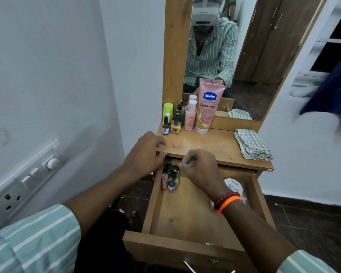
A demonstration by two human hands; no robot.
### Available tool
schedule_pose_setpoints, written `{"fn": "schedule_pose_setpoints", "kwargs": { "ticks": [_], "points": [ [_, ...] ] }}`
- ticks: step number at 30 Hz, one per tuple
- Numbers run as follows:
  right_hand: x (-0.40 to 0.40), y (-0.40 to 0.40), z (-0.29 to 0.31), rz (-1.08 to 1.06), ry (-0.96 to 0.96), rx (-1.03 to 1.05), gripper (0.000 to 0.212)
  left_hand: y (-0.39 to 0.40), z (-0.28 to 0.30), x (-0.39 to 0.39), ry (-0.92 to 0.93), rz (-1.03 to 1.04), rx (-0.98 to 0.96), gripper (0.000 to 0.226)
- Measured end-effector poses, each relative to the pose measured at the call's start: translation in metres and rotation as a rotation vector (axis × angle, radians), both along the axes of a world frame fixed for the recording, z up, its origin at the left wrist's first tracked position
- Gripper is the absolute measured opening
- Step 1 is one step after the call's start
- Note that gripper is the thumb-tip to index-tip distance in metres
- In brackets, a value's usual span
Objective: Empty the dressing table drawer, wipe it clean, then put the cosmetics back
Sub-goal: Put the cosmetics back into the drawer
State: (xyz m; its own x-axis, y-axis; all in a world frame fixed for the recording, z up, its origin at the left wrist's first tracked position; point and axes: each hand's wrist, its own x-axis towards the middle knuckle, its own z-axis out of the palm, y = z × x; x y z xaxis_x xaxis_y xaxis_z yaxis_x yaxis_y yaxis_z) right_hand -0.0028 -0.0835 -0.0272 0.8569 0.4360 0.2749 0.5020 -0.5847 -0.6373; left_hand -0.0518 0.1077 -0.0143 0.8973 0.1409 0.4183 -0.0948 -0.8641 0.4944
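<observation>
Both arms wear a pale mint-green shirt with thin white stripes, its sleeves pushed up so the left sleeve (34, 239) bunches near the elbow and the right sleeve (303, 263) shows only at the bottom edge. The forearms below them are bare. On the right wrist sit two bracelets side by side: a dark red beaded bracelet (225, 199) and a bright orange band (229, 203). The left hand (146, 152) and right hand (200, 166) carry no rings or gloves.
</observation>
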Motion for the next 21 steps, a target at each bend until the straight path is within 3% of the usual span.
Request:
{"fn": "schedule_pose_setpoints", "kwargs": {
  "ticks": [4,8,12,15,19,21],
  "points": [
    [0.030,0.016,0.016,-0.022,-0.065,0.025,0.003,0.011,0.019,0.029,-0.068,0.062,0.034,0.039],
    [0.056,0.038,0.036,-0.046,-0.230,-0.011,0.032,0.014,0.032,0.058,-0.089,0.127,0.107,0.047],
    [0.070,0.060,0.048,-0.041,-0.363,-0.197,0.046,0.013,0.032,0.074,-0.089,0.175,0.217,0.031],
    [0.076,0.066,0.044,-0.028,-0.401,-0.248,0.031,0.011,0.028,0.076,-0.117,0.199,0.246,0.024],
    [0.078,0.069,0.046,-0.048,-0.444,-0.111,0.005,0.008,0.031,0.074,-0.160,0.223,0.216,0.018],
    [0.078,0.068,0.047,-0.032,-0.438,-0.082,0.006,0.005,0.033,0.071,-0.146,0.199,0.173,0.015]
  ]
}}
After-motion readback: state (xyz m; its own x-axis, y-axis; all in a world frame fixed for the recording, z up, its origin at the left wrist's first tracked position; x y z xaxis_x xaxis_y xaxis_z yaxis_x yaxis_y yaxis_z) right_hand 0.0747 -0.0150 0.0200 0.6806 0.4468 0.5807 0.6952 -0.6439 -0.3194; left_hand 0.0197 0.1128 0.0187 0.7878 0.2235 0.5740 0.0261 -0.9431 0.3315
